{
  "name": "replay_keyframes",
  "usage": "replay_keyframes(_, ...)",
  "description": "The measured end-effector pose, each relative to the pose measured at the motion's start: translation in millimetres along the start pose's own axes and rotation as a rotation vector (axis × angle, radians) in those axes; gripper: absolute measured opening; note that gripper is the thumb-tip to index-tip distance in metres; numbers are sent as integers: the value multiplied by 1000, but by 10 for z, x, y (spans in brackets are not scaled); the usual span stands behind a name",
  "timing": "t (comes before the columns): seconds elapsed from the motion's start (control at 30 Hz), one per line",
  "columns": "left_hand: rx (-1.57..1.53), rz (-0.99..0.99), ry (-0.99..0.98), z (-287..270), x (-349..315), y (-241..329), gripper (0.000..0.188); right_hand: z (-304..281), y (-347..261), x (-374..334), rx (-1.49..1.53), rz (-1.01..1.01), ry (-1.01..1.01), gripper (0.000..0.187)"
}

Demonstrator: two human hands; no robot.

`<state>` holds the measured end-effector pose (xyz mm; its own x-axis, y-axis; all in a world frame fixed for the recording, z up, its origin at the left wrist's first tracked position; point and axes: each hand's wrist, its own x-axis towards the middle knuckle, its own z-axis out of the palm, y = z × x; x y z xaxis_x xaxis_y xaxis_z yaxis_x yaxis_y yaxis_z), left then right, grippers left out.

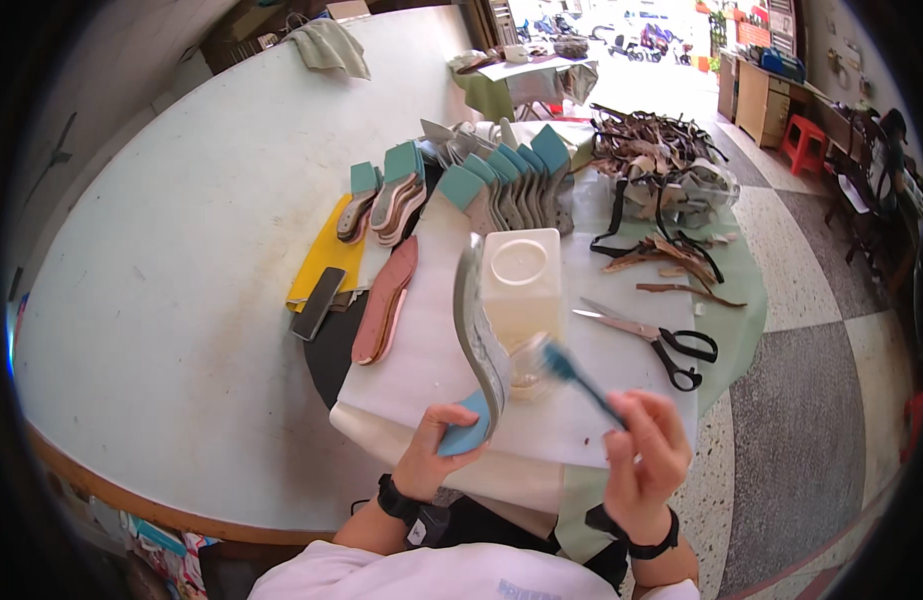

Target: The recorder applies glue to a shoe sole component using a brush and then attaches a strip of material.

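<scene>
My left hand [422,462] grips a curved grey shoe insole [476,330] by its light blue heel end, holding it upright on its edge. Closed round the handle of a teal brush [585,385], my right hand [646,462] is to the right of the insole. The brush head is smeared by motion. Behind the insole is a whitish plastic container [523,265], partly hidden by the insole and lying below the brush. Scissors with black handles [662,342] lie to the right, and reddish insoles [386,300] are stacked to the left.
Rows of grey insoles with teal ends [507,180] stand at the back. Dark leather strips [654,140] are heaped at the back right. A yellow sheet [327,258] and a dark block [320,303] lie left, beside a large white table [182,300]. A red stool [806,143] stands farther off.
</scene>
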<state>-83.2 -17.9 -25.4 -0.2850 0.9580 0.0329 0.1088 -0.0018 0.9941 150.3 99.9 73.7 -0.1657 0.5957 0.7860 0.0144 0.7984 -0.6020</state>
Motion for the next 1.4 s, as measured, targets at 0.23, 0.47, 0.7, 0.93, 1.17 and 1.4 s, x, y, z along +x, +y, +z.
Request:
replay_keyframes(0.23,-177,72,-150,188,-35,238,39,-139,131,291,-72,18,-43,25)
replay_keyframes(0.47,-179,36,-175,221,-35,245,36,-121,218,359,-137,-31,4,25)
replay_keyframes(0.7,-157,-8,-137,248,-76,297,36,-103,173,276,-189,-75,-66,28)
replay_keyframes(0.93,-297,-148,-96,234,-74,307,23,-86,190,244,-156,-113,-54,29)
replay_keyframes(1.17,-1019,-529,-457,62,114,30,16,-10,236,278,-101,39,-60,26)
replay_keyframes(1.4,-302,-104,-97,231,-93,220,34,-3,198,186,-172,-126,-144,31)
